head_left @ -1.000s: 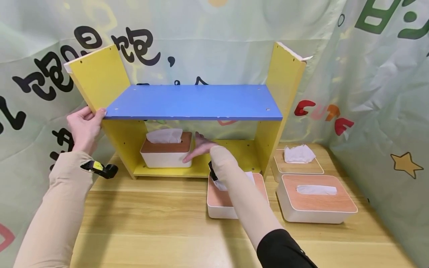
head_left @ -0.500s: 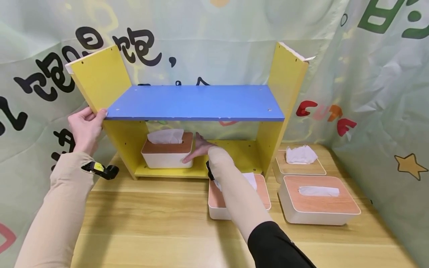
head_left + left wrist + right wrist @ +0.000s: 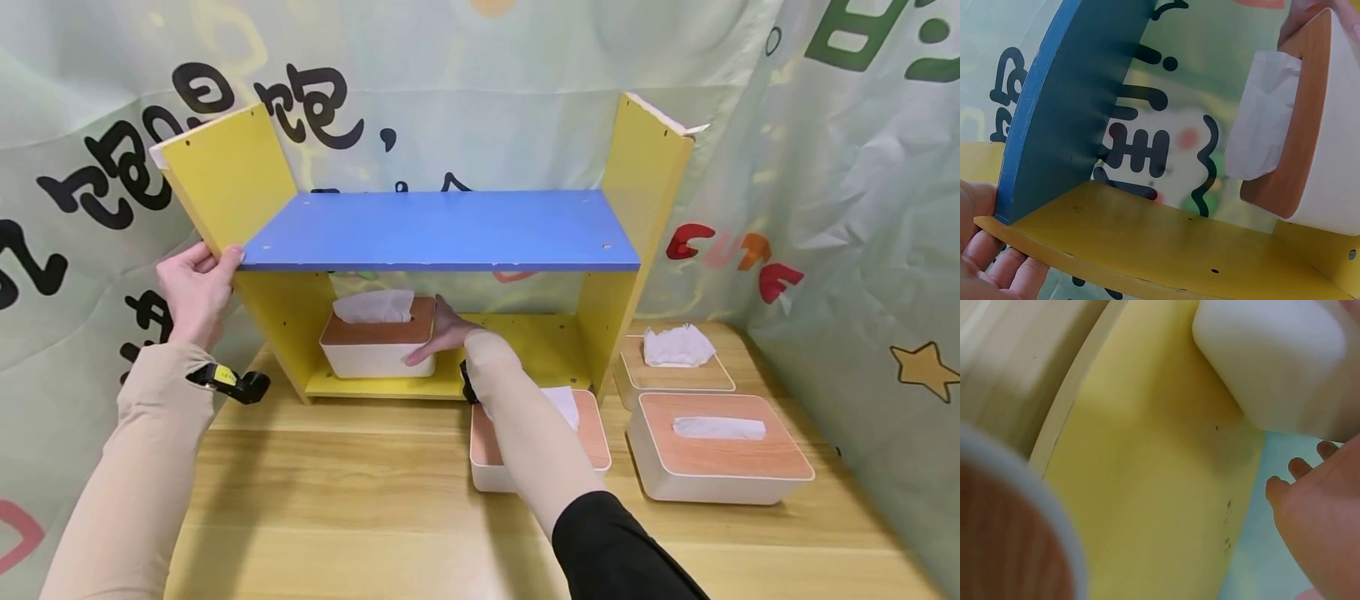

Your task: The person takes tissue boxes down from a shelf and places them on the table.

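A white tissue box [image 3: 377, 360] with a brown wood-look lid and a tissue sticking out stands on the lower yellow board, at the left of a yellow and blue shelf unit [image 3: 442, 229]. My right hand [image 3: 447, 327] rests against the box's right end, thumb toward the front corner and fingers extended toward the back. In the right wrist view, several fingertips [image 3: 1280, 489] show beside the box's white wall. My left hand [image 3: 197, 287] grips the unit's left side panel where the blue board meets it. Its thumb lies at the blue board's front corner, with fingers round the yellow panel's outer side.
Below the right forearm, a pink-lidded tissue box [image 3: 491, 477] stands on the wooden table [image 3: 322, 500], partly covered by the sleeve. A larger pink-lidded box [image 3: 720, 487] and a tan-lidded one [image 3: 637, 379] stand to the right. A printed curtain [image 3: 487, 133] hangs behind and at the sides.
The whole head view has shifted slightly to the right. My right forearm has swung a little to the left; both hands stay where they were on the box and the panel.
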Tool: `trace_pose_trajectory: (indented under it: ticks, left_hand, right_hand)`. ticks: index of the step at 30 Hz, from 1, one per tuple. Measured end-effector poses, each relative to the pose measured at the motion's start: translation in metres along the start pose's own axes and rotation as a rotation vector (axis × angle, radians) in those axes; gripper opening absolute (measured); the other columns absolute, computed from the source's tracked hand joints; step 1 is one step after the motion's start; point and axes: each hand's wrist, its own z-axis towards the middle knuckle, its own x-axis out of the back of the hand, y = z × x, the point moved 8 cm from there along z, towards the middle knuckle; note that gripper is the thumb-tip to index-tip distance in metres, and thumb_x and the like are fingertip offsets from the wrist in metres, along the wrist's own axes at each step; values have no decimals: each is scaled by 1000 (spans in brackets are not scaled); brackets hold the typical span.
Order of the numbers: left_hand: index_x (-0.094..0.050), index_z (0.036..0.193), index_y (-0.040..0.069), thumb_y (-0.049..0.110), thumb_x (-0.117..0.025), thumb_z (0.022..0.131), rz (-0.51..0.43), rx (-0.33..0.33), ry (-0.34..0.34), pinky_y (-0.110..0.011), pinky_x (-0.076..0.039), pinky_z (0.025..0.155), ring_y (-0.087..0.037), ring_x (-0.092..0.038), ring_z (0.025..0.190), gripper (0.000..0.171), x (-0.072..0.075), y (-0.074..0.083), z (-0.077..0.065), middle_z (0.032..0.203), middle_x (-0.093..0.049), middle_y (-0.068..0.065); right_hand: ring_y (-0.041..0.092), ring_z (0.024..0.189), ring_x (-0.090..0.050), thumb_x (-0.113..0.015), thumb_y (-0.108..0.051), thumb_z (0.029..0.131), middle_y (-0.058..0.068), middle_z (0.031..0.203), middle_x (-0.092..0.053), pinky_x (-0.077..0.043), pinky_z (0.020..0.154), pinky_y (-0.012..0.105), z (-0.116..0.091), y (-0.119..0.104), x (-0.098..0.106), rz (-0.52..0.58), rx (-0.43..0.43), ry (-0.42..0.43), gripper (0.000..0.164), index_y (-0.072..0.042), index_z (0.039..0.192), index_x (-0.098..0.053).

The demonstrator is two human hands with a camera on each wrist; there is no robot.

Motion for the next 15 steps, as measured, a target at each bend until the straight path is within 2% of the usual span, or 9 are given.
trace_pose_trajectory:
  ticks: [5,10,12,15]
  left_hand:
    - [-60,136,0,11,-74,89,-42,2,-6,-5,-52,64,9,-66,69,50,-1,0,0,64,-66,27]
    - [-61,136,1,10,-74,88,-54,21,-8,-7,-51,58,7,-66,66,50,-1,-1,0,63,-67,26]
    - [-60,136,1,11,-74,89,-34,19,-6,-7,-50,57,8,-66,66,50,-1,0,0,63,-67,27]
    - [-60,136,0,9,-73,88,-55,18,-2,-8,-49,56,7,-66,65,51,-1,0,0,63,-68,25]
  right_hand:
    - [25,159,8,-85,-41,79,7,167,26,-13,129,48,2,0,0,34,2,-10,138,-16,157,27]
    - [25,159,4,-87,-39,77,7,168,26,-17,129,47,6,5,-3,74,7,-12,141,-17,157,27]
    - [26,159,3,-87,-37,77,8,168,25,-16,129,47,8,5,-4,81,31,-3,140,-16,157,26]
    - [26,159,1,-87,-31,78,10,169,20,-15,129,46,8,1,-5,97,72,9,137,-14,158,23]
